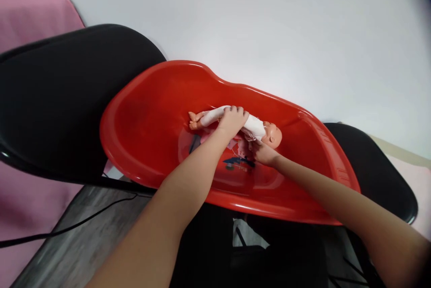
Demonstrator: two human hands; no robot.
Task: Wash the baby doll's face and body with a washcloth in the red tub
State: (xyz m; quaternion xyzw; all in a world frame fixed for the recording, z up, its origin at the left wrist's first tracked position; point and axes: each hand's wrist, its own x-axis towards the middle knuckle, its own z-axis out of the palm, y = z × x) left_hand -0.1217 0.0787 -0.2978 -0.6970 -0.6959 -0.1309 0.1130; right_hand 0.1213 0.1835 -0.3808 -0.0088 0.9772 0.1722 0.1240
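Pale wall (252, 23) fills the space beyond us, with pink cloth (30, 14) draped at the left of the view and grey floor (67, 243) below, where a black cable (84, 220) runs. Near the wall we have a red tub (144, 112), a black chair (60, 86) showing past its left end and another black seat (367, 162) past its right.

Inside the tub lies our doll (254, 127), dressed in white, its bare head (275, 136) toward the right and its feet (194, 121) toward the left. We see a printed picture (232, 162) on the tub's bottom, partly covered by our arms.

Our left hand (235, 118) lies over the doll's middle, fingers bent across the white clothing; its thumb is hidden, so we cannot tell whether it grips. Our right hand (264, 152) is at the doll's chest, below the head, fingertips partly hidden; we cannot tell whether they pinch anything.
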